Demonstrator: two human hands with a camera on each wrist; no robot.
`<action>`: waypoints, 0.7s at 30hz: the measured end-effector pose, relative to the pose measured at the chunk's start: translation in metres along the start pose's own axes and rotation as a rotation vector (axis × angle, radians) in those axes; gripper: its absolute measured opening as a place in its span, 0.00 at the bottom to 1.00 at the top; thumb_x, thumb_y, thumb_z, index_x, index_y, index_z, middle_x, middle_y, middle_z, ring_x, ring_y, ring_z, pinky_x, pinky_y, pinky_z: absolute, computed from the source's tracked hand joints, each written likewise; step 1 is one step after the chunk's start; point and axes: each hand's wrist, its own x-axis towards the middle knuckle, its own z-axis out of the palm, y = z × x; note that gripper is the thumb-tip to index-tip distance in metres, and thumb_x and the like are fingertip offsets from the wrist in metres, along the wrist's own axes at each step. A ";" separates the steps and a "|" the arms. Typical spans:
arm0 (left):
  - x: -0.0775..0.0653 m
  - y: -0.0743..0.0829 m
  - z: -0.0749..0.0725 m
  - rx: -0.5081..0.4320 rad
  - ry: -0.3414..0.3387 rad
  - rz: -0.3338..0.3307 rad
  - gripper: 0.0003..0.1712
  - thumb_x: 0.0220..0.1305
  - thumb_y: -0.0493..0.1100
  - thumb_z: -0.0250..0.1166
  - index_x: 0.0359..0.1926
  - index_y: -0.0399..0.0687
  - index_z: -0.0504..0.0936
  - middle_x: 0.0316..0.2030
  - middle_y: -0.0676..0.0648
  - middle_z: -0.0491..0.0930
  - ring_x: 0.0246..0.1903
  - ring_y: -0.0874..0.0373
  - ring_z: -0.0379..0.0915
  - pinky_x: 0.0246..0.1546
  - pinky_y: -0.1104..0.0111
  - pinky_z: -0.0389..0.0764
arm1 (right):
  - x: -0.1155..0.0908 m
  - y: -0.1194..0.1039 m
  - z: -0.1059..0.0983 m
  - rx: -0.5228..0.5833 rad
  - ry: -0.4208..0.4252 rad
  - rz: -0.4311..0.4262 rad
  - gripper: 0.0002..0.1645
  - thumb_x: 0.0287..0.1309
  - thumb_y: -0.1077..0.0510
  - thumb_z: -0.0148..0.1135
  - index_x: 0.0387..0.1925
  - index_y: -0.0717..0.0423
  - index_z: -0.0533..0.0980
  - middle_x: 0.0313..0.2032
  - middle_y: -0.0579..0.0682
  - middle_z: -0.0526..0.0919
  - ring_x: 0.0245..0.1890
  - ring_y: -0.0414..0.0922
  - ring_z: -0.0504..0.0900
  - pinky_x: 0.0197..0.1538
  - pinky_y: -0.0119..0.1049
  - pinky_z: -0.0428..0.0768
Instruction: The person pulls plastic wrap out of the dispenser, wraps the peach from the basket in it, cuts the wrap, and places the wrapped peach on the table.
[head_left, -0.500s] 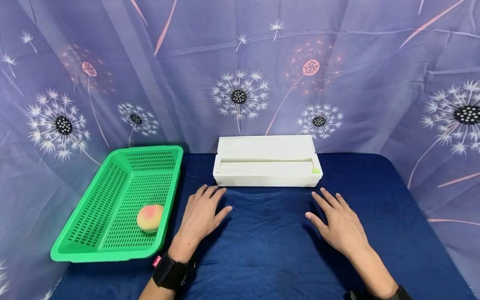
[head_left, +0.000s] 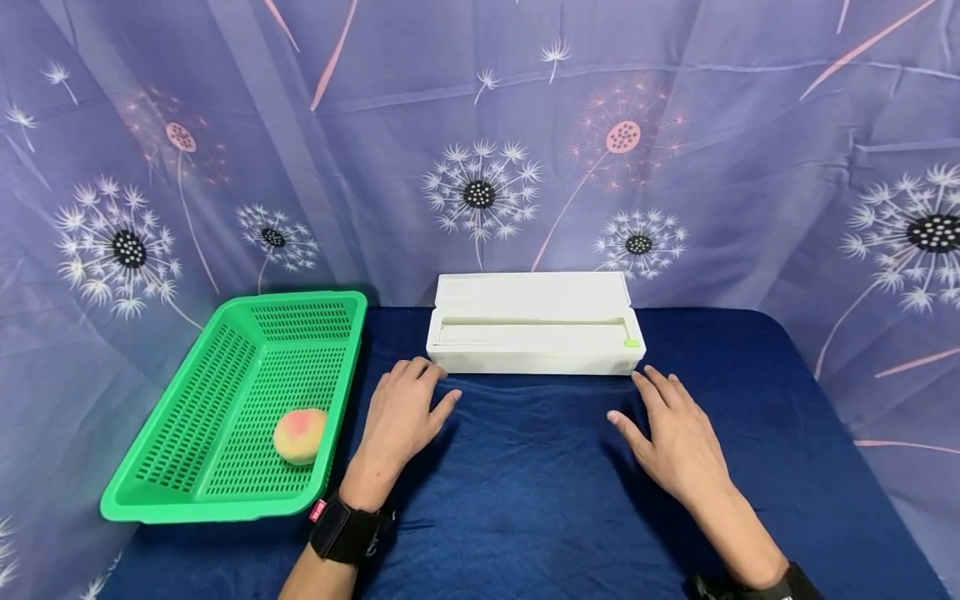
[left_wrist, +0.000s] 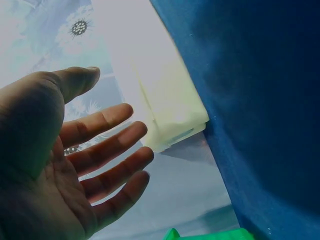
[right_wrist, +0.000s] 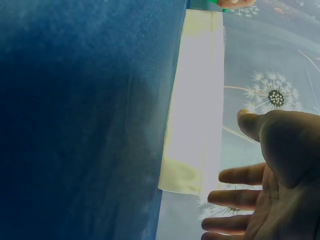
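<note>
The left hand (head_left: 401, 412) and right hand (head_left: 678, 437), fingers loosely extended and empty, would best steady the white lidded box (head_left: 534, 360) at the frame's centre evenly from both ends

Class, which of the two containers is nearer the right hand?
The white box, just ahead of the right hand; the basket lies left of the left hand.
</note>
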 end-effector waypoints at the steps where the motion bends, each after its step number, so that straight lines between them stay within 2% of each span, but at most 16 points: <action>1: 0.001 0.000 0.000 -0.003 0.012 0.003 0.21 0.73 0.57 0.70 0.52 0.47 0.88 0.50 0.44 0.84 0.54 0.43 0.79 0.51 0.49 0.81 | 0.001 0.000 0.000 0.001 0.013 -0.002 0.45 0.73 0.39 0.65 0.75 0.66 0.68 0.73 0.71 0.67 0.72 0.76 0.63 0.67 0.75 0.65; 10: 0.016 0.004 -0.002 -0.029 0.058 0.000 0.18 0.72 0.54 0.72 0.49 0.45 0.88 0.46 0.44 0.82 0.49 0.44 0.79 0.46 0.52 0.81 | 0.016 -0.003 -0.005 0.010 0.101 -0.045 0.43 0.69 0.45 0.70 0.71 0.71 0.69 0.72 0.71 0.69 0.72 0.75 0.65 0.67 0.72 0.67; 16: 0.028 0.002 0.003 -0.030 0.078 0.010 0.18 0.71 0.52 0.73 0.52 0.44 0.87 0.47 0.43 0.82 0.50 0.43 0.79 0.48 0.52 0.82 | 0.031 -0.001 -0.004 0.000 0.172 -0.131 0.42 0.64 0.50 0.75 0.71 0.69 0.70 0.70 0.71 0.72 0.71 0.73 0.68 0.68 0.69 0.67; 21: 0.036 -0.002 0.005 -0.059 0.087 0.012 0.17 0.71 0.50 0.73 0.53 0.44 0.87 0.48 0.43 0.82 0.52 0.42 0.78 0.51 0.50 0.81 | 0.046 0.001 -0.001 0.044 0.240 -0.194 0.39 0.61 0.57 0.77 0.68 0.69 0.74 0.65 0.69 0.78 0.69 0.69 0.72 0.68 0.67 0.69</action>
